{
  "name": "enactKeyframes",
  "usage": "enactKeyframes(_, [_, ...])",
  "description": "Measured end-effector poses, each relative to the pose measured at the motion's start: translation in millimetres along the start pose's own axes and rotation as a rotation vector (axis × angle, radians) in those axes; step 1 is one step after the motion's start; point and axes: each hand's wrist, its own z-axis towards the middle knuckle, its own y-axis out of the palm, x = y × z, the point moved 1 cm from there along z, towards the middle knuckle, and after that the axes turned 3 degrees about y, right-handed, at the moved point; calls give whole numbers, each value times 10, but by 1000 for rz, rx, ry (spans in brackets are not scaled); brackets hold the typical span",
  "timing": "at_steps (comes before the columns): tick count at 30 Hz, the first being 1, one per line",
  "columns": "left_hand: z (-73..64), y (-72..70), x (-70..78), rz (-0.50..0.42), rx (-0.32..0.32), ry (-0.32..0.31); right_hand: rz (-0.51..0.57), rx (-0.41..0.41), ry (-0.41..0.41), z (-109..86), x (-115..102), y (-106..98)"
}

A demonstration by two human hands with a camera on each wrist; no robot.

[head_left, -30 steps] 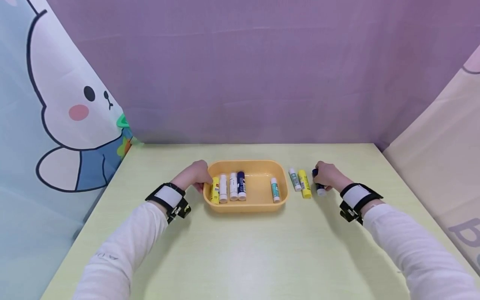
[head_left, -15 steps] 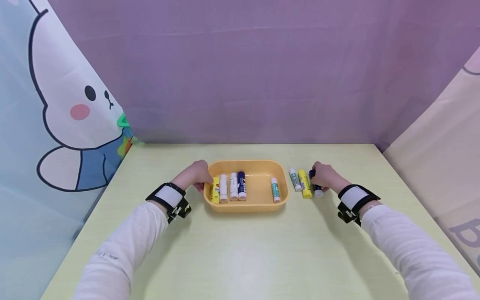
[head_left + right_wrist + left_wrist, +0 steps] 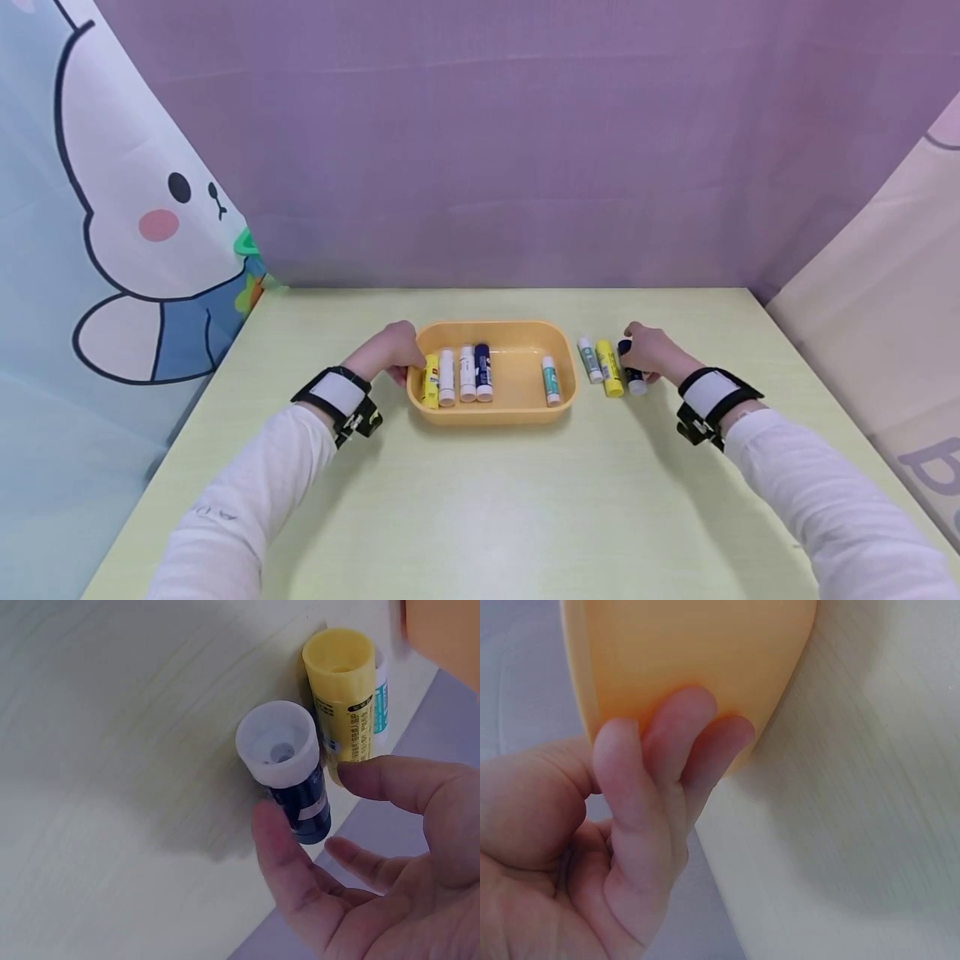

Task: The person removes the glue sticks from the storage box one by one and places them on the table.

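My left hand [image 3: 393, 350] grips the left end of an orange plastic tray [image 3: 495, 416]; in the left wrist view, fingertips [image 3: 694, 705] press its outer wall. In the tray lie a yellow glue stick [image 3: 431, 382], two white ones, a navy one [image 3: 483, 372] and a small teal-and-white one [image 3: 551, 382]. Right of the tray, my right hand [image 3: 654, 350] is at another navy glue stick [image 3: 300, 806] lying on the table. Its fingers are spread loosely around that stick, with the thumb apart from it, near a yellow glue stick [image 3: 345, 712]. A teal-and-white glue stick [image 3: 590, 360] lies beyond the yellow one.
The pale green table [image 3: 480, 508] ends at a purple cloth [image 3: 510, 167] behind. A printed cloth [image 3: 135, 208] hangs at the left and a pale one [image 3: 885, 275] at the right. The three loose glue sticks lie side by side near the tray's right end.
My right hand has moved slightly left, bringing the navy glue stick up beside the yellow one, and its fingers have loosened. The left hand and tray have stayed put.
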Motion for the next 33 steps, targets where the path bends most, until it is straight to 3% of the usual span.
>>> enactKeyframes(4, [-11,2,6,6,6,-2,-48,50,-34,-69,-91,-68])
enactKeyframes(8, [16,19,-17,10,10,0,-91,148,-121,-130,-243,-182])
enactKeyframes(14, [27,23,-34,15,14,10,-100,237,-193,-239,-516,-353])
enactKeyframes(24, [3,21,-12,10,13,13,-72,315,-259,-455,-954,-499])
enactKeyframes(33, [19,10,-16,14,15,13,-89,291,-331,-553,-1383,-375])
